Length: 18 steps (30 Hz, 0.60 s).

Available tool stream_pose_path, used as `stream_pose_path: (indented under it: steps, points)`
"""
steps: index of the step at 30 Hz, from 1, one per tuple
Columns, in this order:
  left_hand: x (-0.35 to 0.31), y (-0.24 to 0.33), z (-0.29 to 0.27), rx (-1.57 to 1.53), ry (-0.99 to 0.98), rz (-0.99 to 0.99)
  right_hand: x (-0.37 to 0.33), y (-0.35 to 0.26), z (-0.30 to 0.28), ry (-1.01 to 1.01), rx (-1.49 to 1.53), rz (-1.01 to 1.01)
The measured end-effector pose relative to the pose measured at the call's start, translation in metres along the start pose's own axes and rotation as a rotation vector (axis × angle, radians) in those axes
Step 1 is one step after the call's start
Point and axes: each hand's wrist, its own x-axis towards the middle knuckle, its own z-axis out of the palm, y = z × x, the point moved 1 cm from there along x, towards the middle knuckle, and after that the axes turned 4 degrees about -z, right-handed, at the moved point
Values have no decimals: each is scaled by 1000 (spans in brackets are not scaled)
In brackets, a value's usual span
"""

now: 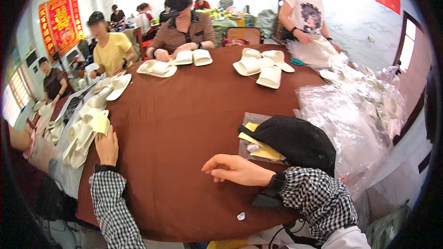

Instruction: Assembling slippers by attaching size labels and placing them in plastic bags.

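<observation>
My left hand (107, 148) is at the left table edge, its fingertips closed on a yellow paper slip (100, 123) beside a heap of cream slippers (82, 131). The slip covers part of the slippers, and its lower edge meets my fingers. Over the brown tablecloth (170, 170), my right hand (237, 169) points left with its fingers apart and nothing in them. Close to its wrist lie a black knitted cap (295, 139) and a clear bag (247, 157) with yellow paper in it. A dark flat object (267, 200) shows under my right wrist.
Crumpled clear plastic bags (346, 120) cover the table's right side. Slippers (265, 67) stand in groups along the far edge, with teal scissors (296, 61) nearby. Across the table, a person in a striped top (184, 32) handles slippers; another in a white shirt (307, 9) holds plastic.
</observation>
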Motion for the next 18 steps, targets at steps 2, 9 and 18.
stream_pose_path:
  steps: [2, 9, 18]
  points:
    - [2, 31, -22, -193, -124, 20, -1, -33, -11, -21, -183, -84]
    - [-12, 136, -64, -633, -101, 226, 53, -104, -101, 93, -943, -386]
    - [-30, 178, -76, -580, -86, 517, 68, 57, -279, 255, -1548, 160]
